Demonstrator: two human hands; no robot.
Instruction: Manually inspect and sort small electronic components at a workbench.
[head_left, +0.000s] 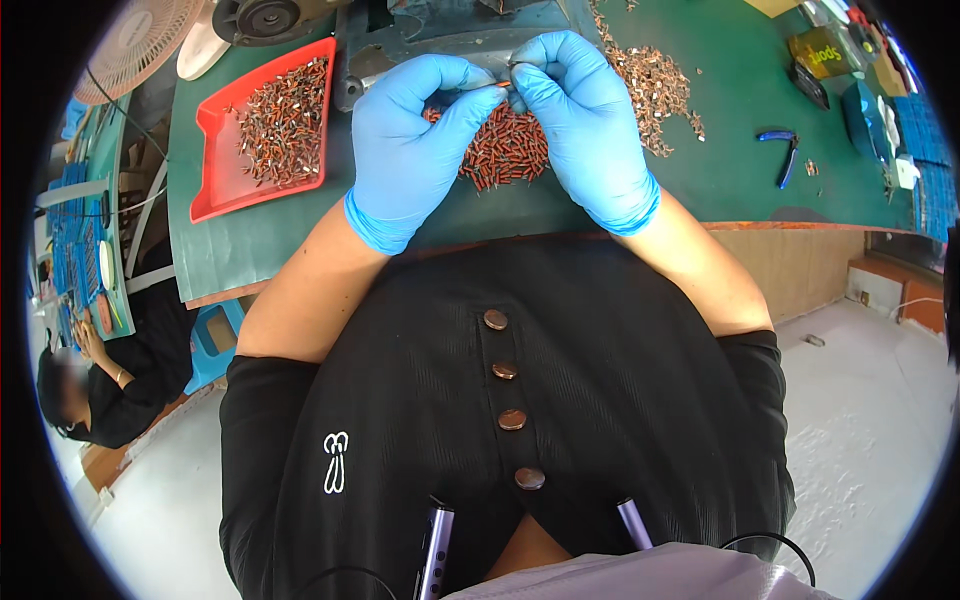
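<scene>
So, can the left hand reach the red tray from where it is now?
Probably yes. The red tray lies open on the green table, just left of the left hand, with nothing between them. But its fingertips are pinching a small part with the right hand.

Two gloved hands, left (410, 140) and right (585, 120), work at twelve o'clock. One red tray (215, 195) sits at ten o'clock. There are three heaps of small copper parts, too many to count: one in the tray (285, 120), one under the hands (505, 150), one at one o'clock (655, 85). One pair of pliers (785, 150) lies at two o'clock. Four buttons (505, 370) run down the shirt. One fan (140, 40) stands at eleven o'clock.
</scene>
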